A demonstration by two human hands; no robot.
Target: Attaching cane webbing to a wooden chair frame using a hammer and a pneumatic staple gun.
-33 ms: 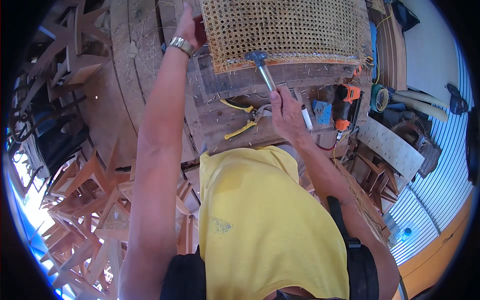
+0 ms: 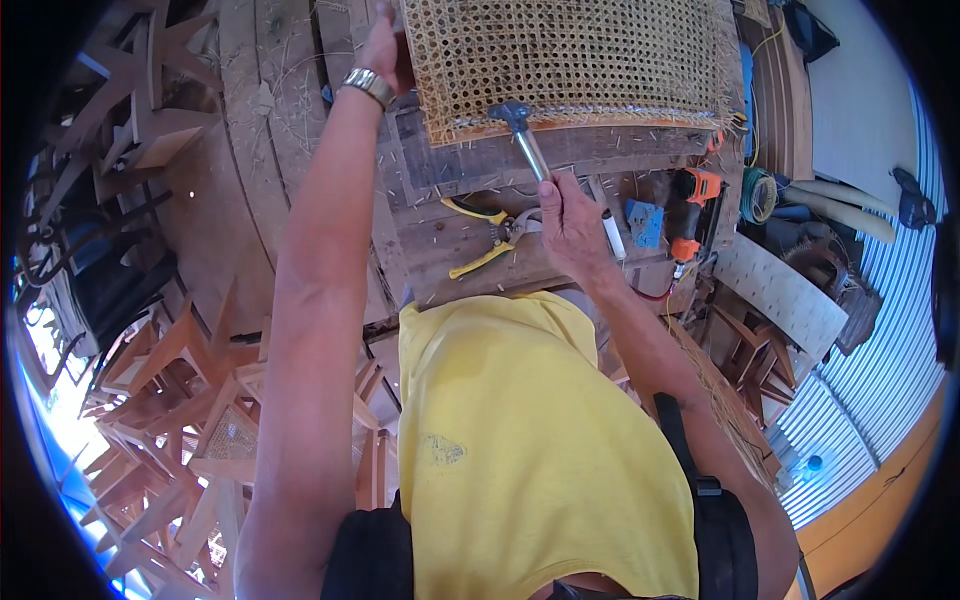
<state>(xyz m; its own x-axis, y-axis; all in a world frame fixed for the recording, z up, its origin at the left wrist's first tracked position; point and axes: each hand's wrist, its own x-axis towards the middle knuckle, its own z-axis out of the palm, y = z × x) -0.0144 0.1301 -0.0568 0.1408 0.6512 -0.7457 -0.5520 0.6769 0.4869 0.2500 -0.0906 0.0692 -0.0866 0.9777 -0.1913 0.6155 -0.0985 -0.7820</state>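
Note:
A woven cane panel on a wooden frame lies on the worn workbench. My left hand, with a metal watch on its wrist, grips the panel's left edge. My right hand is closed around the metal handle of a hammer. The hammer's head rests at the panel's near edge, close to its left corner. Yellow-handled pliers lie on the bench just left of my right hand.
An orange power drill and a small blue box sit on the bench to the right. A green cord coil and a perforated white board lie further right. Stacked wooden chair frames fill the lower left.

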